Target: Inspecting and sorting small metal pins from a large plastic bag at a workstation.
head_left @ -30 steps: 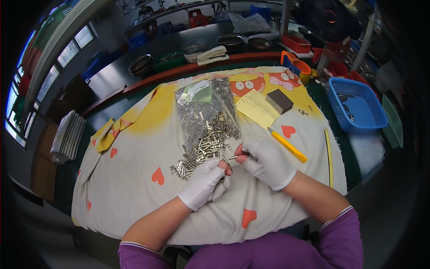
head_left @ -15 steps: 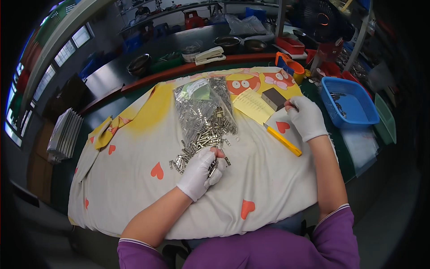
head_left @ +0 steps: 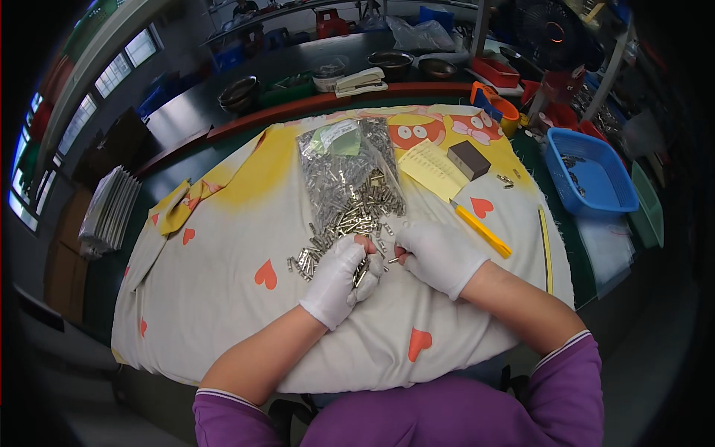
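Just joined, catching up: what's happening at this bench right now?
A person in white gloves works over a cloth-covered table. The left hand rests on a pile of small metal parts spilling from a clear plastic bag. The right hand pinches what looks like a thin pin next to it. A yellow utility knife and a blue basket lie to the right.

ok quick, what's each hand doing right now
left hand: closed on metal pins
right hand: pinching one small pin
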`<state>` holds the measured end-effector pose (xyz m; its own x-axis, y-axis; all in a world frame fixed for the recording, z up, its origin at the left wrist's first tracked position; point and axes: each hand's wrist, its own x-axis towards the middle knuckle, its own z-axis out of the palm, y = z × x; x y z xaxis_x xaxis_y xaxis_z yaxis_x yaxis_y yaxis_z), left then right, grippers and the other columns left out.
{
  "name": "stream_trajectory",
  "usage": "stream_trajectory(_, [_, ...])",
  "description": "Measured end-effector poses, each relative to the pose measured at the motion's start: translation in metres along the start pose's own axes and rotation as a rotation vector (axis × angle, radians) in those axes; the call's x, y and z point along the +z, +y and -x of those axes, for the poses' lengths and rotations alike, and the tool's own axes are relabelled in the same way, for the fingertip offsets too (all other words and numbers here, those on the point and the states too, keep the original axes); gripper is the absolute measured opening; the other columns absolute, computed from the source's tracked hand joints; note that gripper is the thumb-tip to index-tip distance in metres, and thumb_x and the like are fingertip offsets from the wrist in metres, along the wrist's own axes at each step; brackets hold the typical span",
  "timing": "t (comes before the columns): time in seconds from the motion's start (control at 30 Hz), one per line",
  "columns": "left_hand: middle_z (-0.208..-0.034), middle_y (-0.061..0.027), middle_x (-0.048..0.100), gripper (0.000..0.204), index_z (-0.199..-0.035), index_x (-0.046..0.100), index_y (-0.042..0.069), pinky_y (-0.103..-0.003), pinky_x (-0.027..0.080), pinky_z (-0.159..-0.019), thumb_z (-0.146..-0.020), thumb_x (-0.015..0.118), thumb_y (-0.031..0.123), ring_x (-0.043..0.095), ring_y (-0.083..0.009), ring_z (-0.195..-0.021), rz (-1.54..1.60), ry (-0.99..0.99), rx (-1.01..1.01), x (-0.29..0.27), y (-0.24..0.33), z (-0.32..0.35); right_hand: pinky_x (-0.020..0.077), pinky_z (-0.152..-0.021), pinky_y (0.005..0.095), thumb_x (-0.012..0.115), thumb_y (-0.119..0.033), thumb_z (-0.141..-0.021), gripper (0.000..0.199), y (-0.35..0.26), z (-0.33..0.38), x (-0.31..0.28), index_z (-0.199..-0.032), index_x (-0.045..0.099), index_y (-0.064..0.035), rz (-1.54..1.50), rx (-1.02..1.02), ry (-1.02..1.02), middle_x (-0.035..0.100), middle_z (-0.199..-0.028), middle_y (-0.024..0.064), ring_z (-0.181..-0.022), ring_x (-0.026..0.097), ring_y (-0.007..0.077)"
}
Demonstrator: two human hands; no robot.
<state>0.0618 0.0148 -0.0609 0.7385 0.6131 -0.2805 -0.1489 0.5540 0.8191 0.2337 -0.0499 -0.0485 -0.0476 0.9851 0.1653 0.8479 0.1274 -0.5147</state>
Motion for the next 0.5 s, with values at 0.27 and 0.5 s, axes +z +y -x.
stream_trajectory(0.27, [-0.066,-0.0025,0.051,0.009,-0.089,0.046,0.008,-0.021,0.025,-0.034,-0.087,0.050,0.016,0.037,-0.0065,-0.039,-0.281,0.015,-0.041,0.010,0.001,0.004,0.0442,-0.065,0.0359,0.060,0.000,-0.071,0.012,-0.003,0.011,-0.009,-0.081,0.053,-0.0021,-0.192,-0.098,0.121,0.054,-0.077,0.0139,-0.074,0.054,0.0304])
stream_trajectory(0.5, [-0.065,-0.0037,0.053,0.011,-0.088,0.046,0.007,-0.021,0.026,-0.034,-0.087,0.050,0.018,0.038,-0.0070,-0.037,-0.253,0.031,-0.110,0.012,0.003,0.005,0.0453,-0.065,0.0370,0.062,-0.005,-0.073,0.016,-0.005,0.016,-0.011,-0.086,0.054,-0.0017,-0.221,-0.140,0.086,0.056,-0.079,0.0151,-0.075,0.056,0.0318])
